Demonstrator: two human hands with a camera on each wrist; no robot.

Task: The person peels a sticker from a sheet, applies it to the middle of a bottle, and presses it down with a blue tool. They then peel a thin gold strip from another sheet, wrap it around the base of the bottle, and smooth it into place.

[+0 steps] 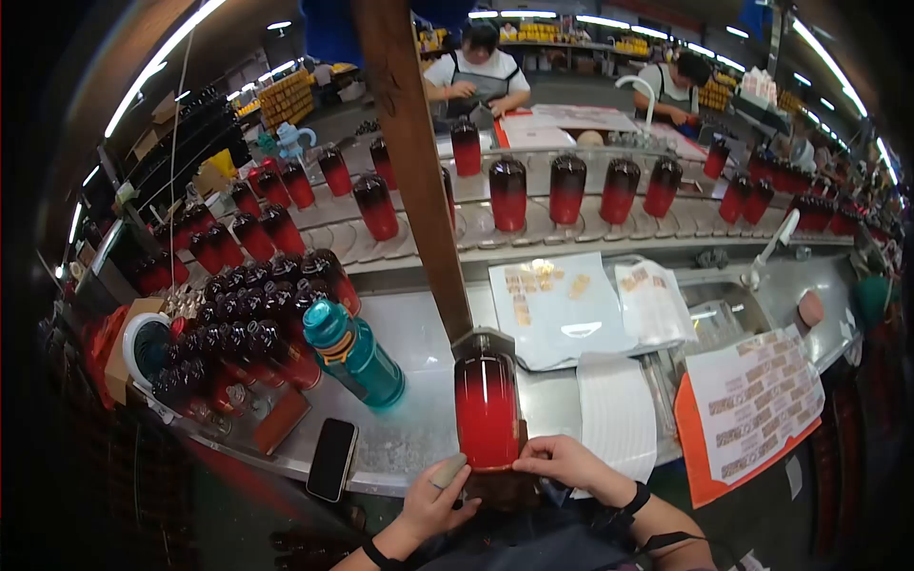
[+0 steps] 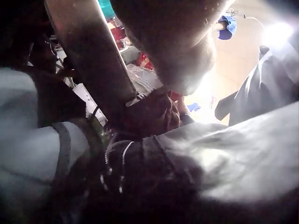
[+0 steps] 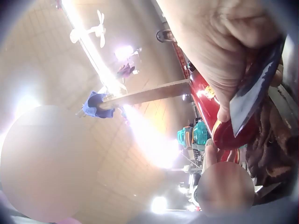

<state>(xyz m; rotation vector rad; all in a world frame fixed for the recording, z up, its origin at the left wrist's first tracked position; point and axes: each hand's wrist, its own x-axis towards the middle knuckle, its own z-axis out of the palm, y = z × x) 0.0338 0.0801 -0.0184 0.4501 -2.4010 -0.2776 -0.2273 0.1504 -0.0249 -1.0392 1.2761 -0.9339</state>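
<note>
A glass jar (image 1: 486, 409), black at its top and fading to red, stands in front of the person against a dark holder. At its lower left edge the left hand (image 1: 430, 506) grips it, with a pale cover on the thumb. My right hand (image 1: 576, 464) has its fingertips at the lower right edge. From the right wrist, the right hand (image 3: 224, 51) touches the red jar (image 3: 204, 100) with a fingertip and holds a dark flat piece (image 3: 257, 88) with a pale face. The left wrist view is dark; the left hand (image 2: 170, 42) fills its upper middle.
A wooden post (image 1: 419, 181) rises behind the jar. To the left are a teal bottle (image 1: 354, 354), a phone (image 1: 332, 459) and many dark jars. Sticker sheets (image 1: 757, 400) and white papers lie right. More jars line a conveyor (image 1: 533, 238); two people work beyond.
</note>
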